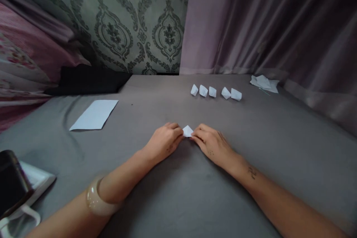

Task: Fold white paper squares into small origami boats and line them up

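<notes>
Folded white paper piece (187,131) held between left hand (164,142) and right hand (212,145), fingertips of both closed on it, near front-middle of grey cloth surface (279,148). Head view: row of five folded paper pieces (212,92) near far edge, flat paper sheet (94,115) at left, crumpled paper (264,83) at far right corner. Risk: uneven pinch creases paper or lets it slip; soft cloth gives little backing.
</notes>
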### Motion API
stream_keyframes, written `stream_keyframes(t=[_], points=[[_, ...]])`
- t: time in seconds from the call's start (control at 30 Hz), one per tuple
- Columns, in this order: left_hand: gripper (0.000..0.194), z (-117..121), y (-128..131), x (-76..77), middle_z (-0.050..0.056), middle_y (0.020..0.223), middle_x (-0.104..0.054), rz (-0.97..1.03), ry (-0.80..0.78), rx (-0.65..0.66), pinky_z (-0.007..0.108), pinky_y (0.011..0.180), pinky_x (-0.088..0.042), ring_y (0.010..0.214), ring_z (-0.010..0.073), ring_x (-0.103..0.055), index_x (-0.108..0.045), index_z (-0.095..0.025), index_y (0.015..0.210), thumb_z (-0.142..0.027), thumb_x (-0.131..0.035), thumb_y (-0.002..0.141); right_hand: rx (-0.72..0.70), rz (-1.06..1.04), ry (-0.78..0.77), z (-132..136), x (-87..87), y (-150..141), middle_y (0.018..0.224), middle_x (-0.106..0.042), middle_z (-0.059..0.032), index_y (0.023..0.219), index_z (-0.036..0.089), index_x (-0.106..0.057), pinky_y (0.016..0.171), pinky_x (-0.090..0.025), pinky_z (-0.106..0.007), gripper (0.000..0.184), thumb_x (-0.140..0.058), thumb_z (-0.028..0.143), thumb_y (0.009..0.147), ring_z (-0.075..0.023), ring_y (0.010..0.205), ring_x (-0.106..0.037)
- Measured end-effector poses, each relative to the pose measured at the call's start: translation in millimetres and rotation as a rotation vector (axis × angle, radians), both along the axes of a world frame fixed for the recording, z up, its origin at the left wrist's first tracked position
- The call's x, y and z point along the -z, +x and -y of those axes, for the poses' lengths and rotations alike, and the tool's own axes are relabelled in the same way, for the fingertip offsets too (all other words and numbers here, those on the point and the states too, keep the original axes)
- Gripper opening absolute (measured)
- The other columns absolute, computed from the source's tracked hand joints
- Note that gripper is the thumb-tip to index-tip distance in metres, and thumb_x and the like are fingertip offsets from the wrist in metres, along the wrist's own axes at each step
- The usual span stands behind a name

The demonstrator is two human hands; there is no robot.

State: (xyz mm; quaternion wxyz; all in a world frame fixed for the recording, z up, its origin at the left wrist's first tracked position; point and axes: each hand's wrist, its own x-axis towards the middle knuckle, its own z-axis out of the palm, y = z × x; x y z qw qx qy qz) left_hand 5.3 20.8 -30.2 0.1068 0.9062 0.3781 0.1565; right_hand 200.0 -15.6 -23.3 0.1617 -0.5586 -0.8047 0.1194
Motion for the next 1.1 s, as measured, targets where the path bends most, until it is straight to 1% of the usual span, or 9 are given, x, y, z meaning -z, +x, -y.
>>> stream_keyframes(t=[0.1, 0.17, 0.27, 0.37, 0.47, 0.67, 0.9, 1.1], points=[[0.023, -5, 0, 1.3, 0.004, 0.081, -0.062, 0.173, -0.177, -0.098, 0.025, 0.068, -0.043, 0.075, 0.0147, -0.057, -0.068, -0.017, 0.081, -0.031, -0.052, 0.090, 0.062, -0.183, -0.046, -6, 4.6, 1, 0.091, -0.063, -0.0024, 0.084, 0.021, -0.070, 0.073, -0.042, -0.027, 0.019, -0.053, 0.027, 0.091, -0.0143, 0.080, -0.060], [0.022, -7, 1, 0.2, 0.003, 0.078, -0.062, 0.217, -0.266, -0.169, 0.024, 0.065, -0.042, 0.070, 0.0140, -0.057, -0.069, -0.017, 0.079, -0.032, -0.055, 0.088, 0.107, -0.280, -0.068, -10, 8.7, 0, 0.090, -0.063, -0.0020, 0.080, 0.022, -0.070, 0.075, -0.042, -0.027, 0.020, -0.054, 0.028, 0.090, -0.0141, 0.080, -0.060], [0.023, -9, 2, -2.4, 0.004, 0.077, -0.061, 0.239, -0.330, -0.238, 0.024, 0.063, -0.040, 0.069, 0.0140, -0.056, -0.070, -0.017, 0.078, -0.032, -0.054, 0.087, 0.187, -0.373, -0.103, -13, 12.3, -1, 0.088, -0.064, -0.0017, 0.073, 0.021, -0.069, 0.074, -0.043, -0.027, 0.022, -0.055, 0.028, 0.088, -0.0134, 0.077, -0.059], [0.024, -9, 4, -3.0, 0.004, 0.077, -0.060, 0.239, -0.348, -0.272, 0.025, 0.063, -0.040, 0.070, 0.0143, -0.055, -0.069, -0.016, 0.078, -0.031, -0.052, 0.087, 0.252, -0.412, -0.113, -14, 12.1, -4, 0.086, -0.063, -0.0017, 0.068, 0.020, -0.067, 0.070, -0.042, -0.027, 0.023, -0.055, 0.028, 0.086, -0.0126, 0.073, -0.058], [0.024, -8, 6, -1.8, 0.004, 0.079, -0.059, 0.242, -0.351, -0.310, 0.026, 0.065, -0.040, 0.070, 0.0147, -0.054, -0.067, -0.016, 0.077, -0.031, -0.052, 0.087, 0.303, -0.419, -0.131, -14, 11.4, -7, 0.084, -0.063, -0.0019, 0.067, 0.019, -0.066, 0.067, -0.041, -0.027, 0.021, -0.057, 0.028, 0.084, -0.0123, 0.069, -0.056], [0.020, -8, 10, -0.7, 0.005, 0.085, -0.057, 0.260, -0.374, -0.386, 0.028, 0.069, -0.041, 0.074, 0.0154, -0.054, -0.063, -0.015, 0.074, -0.032, -0.057, 0.083, 0.340, -0.422, -0.162, -20, 14.6, -8, 0.085, -0.063, -0.0030, 0.064, 0.019, -0.066, 0.069, -0.043, -0.029, 0.018, -0.060, 0.028, 0.078, -0.0136, 0.070, -0.057], [0.020, -11, 11, -1.2, 0.004, 0.084, -0.056, 0.257, -0.418, -0.408, 0.029, 0.068, -0.041, 0.072, 0.0150, -0.053, -0.062, -0.016, 0.070, -0.032, -0.059, 0.082, 0.342, -0.377, -0.209, -28, 14.5, -7, 0.083, -0.063, -0.0038, 0.060, 0.020, -0.064, 0.066, -0.043, -0.029, 0.018, -0.060, 0.030, 0.073, -0.0155, 0.070, -0.058], [0.021, -11, 11, 0.7, 0.005, 0.087, -0.056, 0.246, -0.393, -0.381, 0.030, 0.072, -0.043, 0.076, 0.0157, -0.053, -0.060, -0.016, 0.069, -0.031, -0.057, 0.084, 0.344, -0.320, -0.205, -28, 14.6, -7, 0.084, -0.063, -0.0035, 0.062, 0.020, -0.063, 0.062, -0.041, -0.029, 0.021, -0.056, 0.032, 0.077, -0.0143, 0.066, -0.055]])
